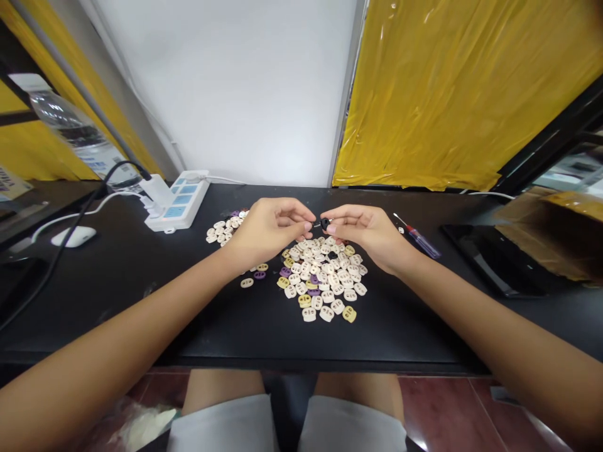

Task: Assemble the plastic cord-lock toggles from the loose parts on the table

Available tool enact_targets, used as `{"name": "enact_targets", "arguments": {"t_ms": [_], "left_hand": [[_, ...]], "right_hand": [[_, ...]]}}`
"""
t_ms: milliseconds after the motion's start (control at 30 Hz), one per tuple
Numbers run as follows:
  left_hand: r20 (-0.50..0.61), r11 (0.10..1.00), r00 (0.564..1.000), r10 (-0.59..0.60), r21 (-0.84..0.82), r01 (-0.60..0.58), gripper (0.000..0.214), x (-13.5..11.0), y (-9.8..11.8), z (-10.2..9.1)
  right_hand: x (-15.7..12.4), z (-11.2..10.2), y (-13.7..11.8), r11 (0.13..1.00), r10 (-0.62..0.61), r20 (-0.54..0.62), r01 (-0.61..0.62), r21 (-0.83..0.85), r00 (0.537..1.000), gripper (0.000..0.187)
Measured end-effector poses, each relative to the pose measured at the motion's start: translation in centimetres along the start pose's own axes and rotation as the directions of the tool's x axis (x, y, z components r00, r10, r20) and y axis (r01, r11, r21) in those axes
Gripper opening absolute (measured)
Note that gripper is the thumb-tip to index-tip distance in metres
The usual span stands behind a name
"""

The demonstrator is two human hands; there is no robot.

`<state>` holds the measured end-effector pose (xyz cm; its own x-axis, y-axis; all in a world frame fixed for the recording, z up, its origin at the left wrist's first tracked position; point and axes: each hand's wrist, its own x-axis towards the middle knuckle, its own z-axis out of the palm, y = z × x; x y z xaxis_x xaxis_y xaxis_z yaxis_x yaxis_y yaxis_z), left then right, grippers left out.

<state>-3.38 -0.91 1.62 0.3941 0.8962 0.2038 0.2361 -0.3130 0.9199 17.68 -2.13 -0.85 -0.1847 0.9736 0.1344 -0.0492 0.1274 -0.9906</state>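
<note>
Above a heap of small two-holed plastic cord locks (330, 276), my two hands face each other with fingertips close together. My right hand (372, 233) pinches a black cord lock piece (325, 223) between thumb and fingers. Thumb and fingertips of my left hand (268, 229) are closed just left of it; a tiny thin piece shows at their tips, too small to name. Most of the heap is white, with some yellow, purple and black ones. A second pile of cord locks (221, 231) lies partly hidden behind my left wrist.
A white power strip (181, 201) with plugged cables, a water bottle (80, 132) and a white rounded case (74, 236) stand left. On the right lie a screwdriver (423, 242), a black flat device (490, 260) and an open cardboard box (556, 232). The black table (226, 333) ends before my knees.
</note>
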Motion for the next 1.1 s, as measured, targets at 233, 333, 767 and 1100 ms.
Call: {"name": "enact_targets", "arguments": {"t_ms": [233, 333, 767, 1100], "left_hand": [[-0.007, 1.0, 1.0, -0.002, 0.006, 0.002, 0.012, -0.17, 0.02, 0.32], [-0.025, 1.0, 1.0, -0.005, 0.011, 0.006, 0.013, -0.25, 0.16, 0.36], [-0.013, 1.0, 1.0, 0.01, 0.011, -0.01, 0.016, -0.12, -0.01, 0.19], [-0.005, 1.0, 1.0, 0.008, 0.01, -0.008, 0.019, -0.22, 0.14, 0.46]], "right_hand": [[-0.1, 0.43, -0.15, 1.0, 0.022, -0.018, -0.022, 0.009, 1.0, 0.035], [-0.12, 0.49, -0.15, 1.0, 0.025, -0.024, -0.024, 0.016, 0.999, 0.036], [-0.24, 0.53, -0.14, 1.0, -0.008, -0.034, 0.008, -0.014, 0.999, 0.034], [-0.23, 0.53, -0.11, 0.999, -0.026, -0.048, 0.025, -0.024, 0.999, 0.034]]}}
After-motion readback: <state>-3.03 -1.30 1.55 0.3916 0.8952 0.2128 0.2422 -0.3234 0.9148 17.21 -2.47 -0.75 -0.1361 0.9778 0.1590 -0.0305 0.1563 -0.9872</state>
